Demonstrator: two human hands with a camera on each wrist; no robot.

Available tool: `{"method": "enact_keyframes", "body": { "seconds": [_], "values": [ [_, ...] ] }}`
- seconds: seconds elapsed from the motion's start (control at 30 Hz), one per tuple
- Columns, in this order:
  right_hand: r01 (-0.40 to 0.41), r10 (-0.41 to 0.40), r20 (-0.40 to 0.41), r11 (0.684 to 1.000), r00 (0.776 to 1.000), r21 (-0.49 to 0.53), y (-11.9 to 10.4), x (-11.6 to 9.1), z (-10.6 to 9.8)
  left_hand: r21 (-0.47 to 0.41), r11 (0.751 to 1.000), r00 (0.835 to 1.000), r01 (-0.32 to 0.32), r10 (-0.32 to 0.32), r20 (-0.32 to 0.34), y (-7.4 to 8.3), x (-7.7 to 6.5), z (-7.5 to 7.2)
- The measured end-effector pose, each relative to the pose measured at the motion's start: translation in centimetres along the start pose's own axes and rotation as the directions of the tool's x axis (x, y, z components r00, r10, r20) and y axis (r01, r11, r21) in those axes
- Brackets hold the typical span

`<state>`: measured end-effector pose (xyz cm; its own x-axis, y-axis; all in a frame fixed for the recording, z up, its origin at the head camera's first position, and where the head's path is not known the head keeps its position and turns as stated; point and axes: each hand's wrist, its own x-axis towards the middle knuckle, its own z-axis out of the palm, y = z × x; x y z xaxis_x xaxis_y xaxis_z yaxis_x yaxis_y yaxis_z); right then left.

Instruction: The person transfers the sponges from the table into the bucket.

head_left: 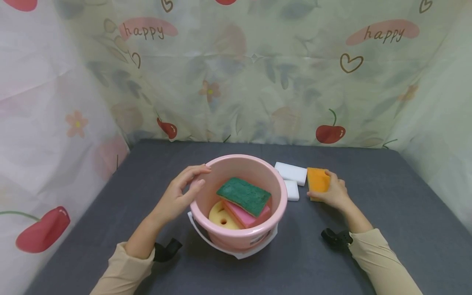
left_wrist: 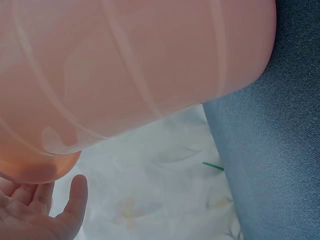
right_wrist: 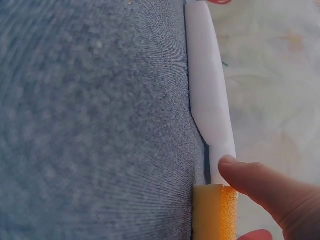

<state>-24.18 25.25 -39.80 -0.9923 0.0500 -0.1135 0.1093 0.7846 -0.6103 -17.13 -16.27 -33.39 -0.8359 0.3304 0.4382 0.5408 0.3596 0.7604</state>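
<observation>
A pink bucket (head_left: 237,233) stands upright mid-table. A green-topped sponge (head_left: 243,196) lies in it on a pink sponge (head_left: 246,216), beside a round yellow sponge with a hole (head_left: 223,217). My left hand (head_left: 180,192) is at the bucket's left rim, fingertips right at the edge and thumb held apart; the left wrist view has the fingers by the rim (left_wrist: 42,172). On the right, my right hand (head_left: 333,191) holds an orange sponge (head_left: 318,180) flat on the table, its thumb at one side and fingers at the far corner.
Two white sponge blocks, a longer one (head_left: 291,172) and a smaller one (head_left: 292,191), lie between bucket and orange sponge. The bucket's white handle (head_left: 239,256) hangs down in front. Behind the dark table (head_left: 166,155) hangs a printed curtain (head_left: 254,90).
</observation>
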Motion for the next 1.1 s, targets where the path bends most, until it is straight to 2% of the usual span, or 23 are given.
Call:
{"method": "enact_keyframes", "body": {
  "seconds": [0.3, 1.1],
  "values": [
    [0.01, -0.01, -0.003, 0.999, 1.0, -0.032, 0.01, -0.05, 0.04, 0.002, 1.0, 1.0, 0.0, 0.0, -0.001, 0.03, 0.05, 0.02],
    [-0.009, 0.01, -0.085, 1.0, 0.996, 0.013, -0.17, -0.38, -0.65, -0.004, 1.0, 1.0, 0.011, -0.011, 0.003, 0.07, 0.02, 0.03]
  ]
}}
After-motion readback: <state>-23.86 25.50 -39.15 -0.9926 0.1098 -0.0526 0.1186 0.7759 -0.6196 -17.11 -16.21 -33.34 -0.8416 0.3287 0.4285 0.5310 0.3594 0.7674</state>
